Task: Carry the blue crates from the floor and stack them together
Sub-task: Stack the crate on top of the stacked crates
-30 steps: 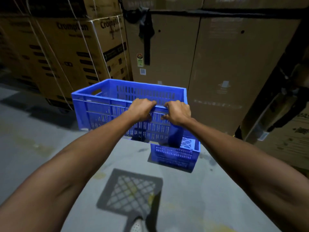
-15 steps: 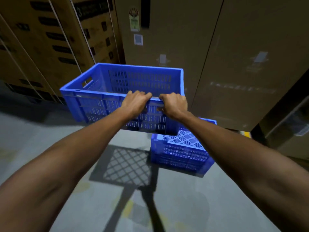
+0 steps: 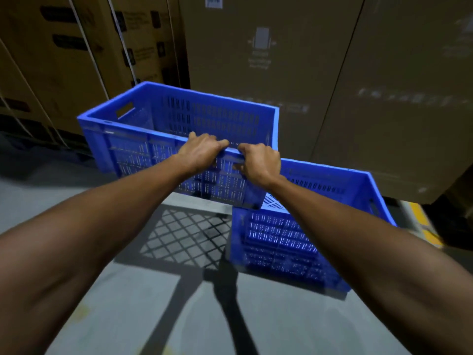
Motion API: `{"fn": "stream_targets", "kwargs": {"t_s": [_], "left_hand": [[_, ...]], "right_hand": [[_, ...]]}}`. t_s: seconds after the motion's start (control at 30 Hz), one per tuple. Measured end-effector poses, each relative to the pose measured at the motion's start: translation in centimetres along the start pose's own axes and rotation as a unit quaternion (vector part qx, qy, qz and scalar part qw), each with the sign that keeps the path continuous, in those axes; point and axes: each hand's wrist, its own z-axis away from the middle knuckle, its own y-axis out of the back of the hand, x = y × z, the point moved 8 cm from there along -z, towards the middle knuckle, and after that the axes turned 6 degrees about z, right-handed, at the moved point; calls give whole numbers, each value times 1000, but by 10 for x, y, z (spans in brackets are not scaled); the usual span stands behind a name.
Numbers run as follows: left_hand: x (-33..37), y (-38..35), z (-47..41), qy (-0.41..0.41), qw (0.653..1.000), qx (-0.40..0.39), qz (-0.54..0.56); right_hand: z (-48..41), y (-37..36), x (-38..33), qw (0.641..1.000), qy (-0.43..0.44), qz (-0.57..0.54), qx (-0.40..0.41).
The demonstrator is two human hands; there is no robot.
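I hold an empty blue slotted crate point(image 3: 143, 139) in the air by its near long rim. My left hand point(image 3: 202, 152) and my right hand point(image 3: 259, 163) grip that rim side by side, fingers curled over the edge. A second blue crate point(image 3: 286, 242) stands on the grey floor to the right, below the carried one. The carried crate's lower right corner overlaps the floor crate's left end; my right forearm covers part of its near rim.
Tall brown cardboard boxes point(image 3: 281, 60) form a wall right behind both crates. Strapped cartons point(image 3: 64, 60) stand at the left. A yellow floor marking point(image 3: 422, 224) lies at the right. The crate's lattice shadow point(image 3: 184, 237) falls on the grey floor.
I have come closer to the floor crate. The carried crate has shifted rightward toward it and now overlaps its left end. Both hands keep the same grip.
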Motion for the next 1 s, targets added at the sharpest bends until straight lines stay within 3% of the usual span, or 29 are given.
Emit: {"fn": "stream_targets", "kwargs": {"t_s": [0.53,1.0], "left_hand": [[11,-35,-33,1,1000,13,28],[97,-40,-64,-24,1000,1,5]], "right_hand": [[-17,-25,33,999,-1,32,-1],[15,-19,117,999,-35,35,-17]]}}
